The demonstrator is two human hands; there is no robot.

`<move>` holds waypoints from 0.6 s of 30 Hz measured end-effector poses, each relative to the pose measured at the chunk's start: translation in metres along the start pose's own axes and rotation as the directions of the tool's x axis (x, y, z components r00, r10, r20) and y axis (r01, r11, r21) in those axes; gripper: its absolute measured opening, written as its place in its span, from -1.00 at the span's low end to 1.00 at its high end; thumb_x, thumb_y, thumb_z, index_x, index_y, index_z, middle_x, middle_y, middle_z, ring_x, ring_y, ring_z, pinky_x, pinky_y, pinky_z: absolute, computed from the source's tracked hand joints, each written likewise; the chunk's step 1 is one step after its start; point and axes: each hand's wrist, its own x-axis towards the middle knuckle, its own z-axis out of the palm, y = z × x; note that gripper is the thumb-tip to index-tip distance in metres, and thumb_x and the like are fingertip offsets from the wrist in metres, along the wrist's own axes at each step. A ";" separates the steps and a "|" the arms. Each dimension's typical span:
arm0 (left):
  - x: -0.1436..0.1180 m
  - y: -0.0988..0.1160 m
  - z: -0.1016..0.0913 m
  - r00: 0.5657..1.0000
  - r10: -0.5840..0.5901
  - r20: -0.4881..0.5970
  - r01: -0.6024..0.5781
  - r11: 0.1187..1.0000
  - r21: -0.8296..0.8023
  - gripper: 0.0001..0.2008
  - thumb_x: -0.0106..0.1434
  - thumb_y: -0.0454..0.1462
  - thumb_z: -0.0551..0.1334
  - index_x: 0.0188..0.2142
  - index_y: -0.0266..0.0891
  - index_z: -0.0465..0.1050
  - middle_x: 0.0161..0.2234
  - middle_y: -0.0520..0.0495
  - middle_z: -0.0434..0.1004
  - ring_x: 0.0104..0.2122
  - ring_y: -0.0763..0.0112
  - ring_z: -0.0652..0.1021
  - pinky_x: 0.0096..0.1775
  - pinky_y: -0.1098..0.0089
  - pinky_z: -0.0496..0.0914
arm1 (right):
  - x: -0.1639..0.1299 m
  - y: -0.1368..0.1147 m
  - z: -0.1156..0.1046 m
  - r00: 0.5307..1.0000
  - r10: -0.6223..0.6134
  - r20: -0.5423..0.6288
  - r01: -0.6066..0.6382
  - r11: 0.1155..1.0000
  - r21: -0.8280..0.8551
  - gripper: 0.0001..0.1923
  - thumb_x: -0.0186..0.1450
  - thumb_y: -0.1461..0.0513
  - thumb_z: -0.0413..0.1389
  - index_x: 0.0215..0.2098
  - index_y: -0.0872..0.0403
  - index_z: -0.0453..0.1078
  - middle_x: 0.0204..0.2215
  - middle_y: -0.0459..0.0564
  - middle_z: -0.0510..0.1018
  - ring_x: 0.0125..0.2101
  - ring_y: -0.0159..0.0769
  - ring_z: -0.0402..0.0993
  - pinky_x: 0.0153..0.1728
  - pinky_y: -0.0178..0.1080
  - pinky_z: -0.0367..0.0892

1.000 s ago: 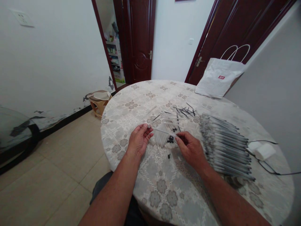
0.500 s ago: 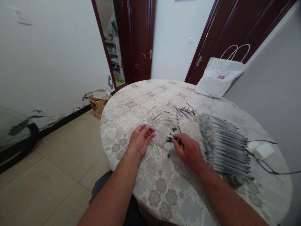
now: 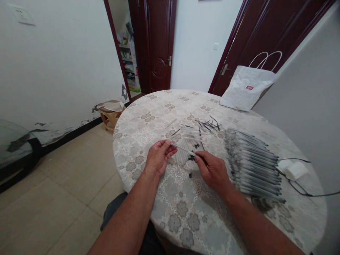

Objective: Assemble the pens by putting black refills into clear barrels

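Floral cloth covers the round table (image 3: 164, 117) under my hands. My left hand (image 3: 158, 159) pinches one end of a clear pen barrel (image 3: 183, 149); my right hand (image 3: 212, 170) grips the other, finished pens (image 3: 252, 164) stacked right.

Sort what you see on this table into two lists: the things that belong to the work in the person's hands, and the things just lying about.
In the work:
- clear pen tube, held between left hand and right hand
- loose clear tubes beneath it
- small black caps
- thin dark refills
- stacked pens

Lying about:
- white paper bag
- white charger
- plastic stool
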 end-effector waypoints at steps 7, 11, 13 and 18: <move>-0.001 0.003 0.003 0.999 0.041 0.002 -0.041 0.998 0.044 -0.76 0.15 -0.25 0.45 -0.26 -0.32 0.50 -0.25 -0.21 0.66 -0.34 0.34 0.66 -0.21 0.31 0.59 | 0.002 -0.003 0.011 0.898 0.367 0.243 -0.440 0.775 0.453 -0.73 0.39 0.03 0.06 -0.26 0.04 0.44 -0.53 -0.12 0.56 -0.66 -0.38 0.38 -0.64 -0.34 0.24; -0.001 0.010 0.001 0.995 0.097 0.002 -0.096 0.977 0.191 -0.75 0.11 -0.22 0.45 -0.25 -0.29 0.53 -0.23 -0.16 0.66 -0.33 0.38 0.65 -0.21 0.35 0.58 | 0.007 -0.006 0.008 0.922 0.270 0.276 -0.367 0.839 0.403 -0.80 0.41 0.12 0.04 -0.24 0.04 0.44 -0.50 -0.13 0.57 -0.58 -0.39 0.43 -0.54 -0.36 0.28; -0.002 0.013 0.002 0.991 0.130 0.020 -0.129 0.937 0.326 -0.70 0.09 -0.17 0.46 -0.23 -0.27 0.55 -0.27 -0.11 0.65 -0.32 0.34 0.64 -0.23 0.33 0.58 | 0.010 -0.010 0.003 0.962 0.157 0.224 -0.218 0.934 0.283 -0.85 0.40 0.17 0.07 -0.21 0.03 0.47 -0.44 -0.12 0.61 -0.45 -0.37 0.51 -0.37 -0.35 0.32; -0.009 0.023 0.003 0.978 0.153 0.141 -0.206 0.620 0.757 -0.62 0.19 0.00 0.34 -0.14 -0.21 0.58 -0.31 -0.10 0.64 -0.31 0.17 0.64 -0.25 0.26 0.53 | 0.012 -0.017 -0.017 0.972 0.012 0.234 -0.003 0.999 -0.037 -0.90 0.41 0.23 0.10 -0.15 0.02 0.46 -0.35 -0.07 0.61 -0.34 -0.31 0.52 -0.27 -0.31 0.28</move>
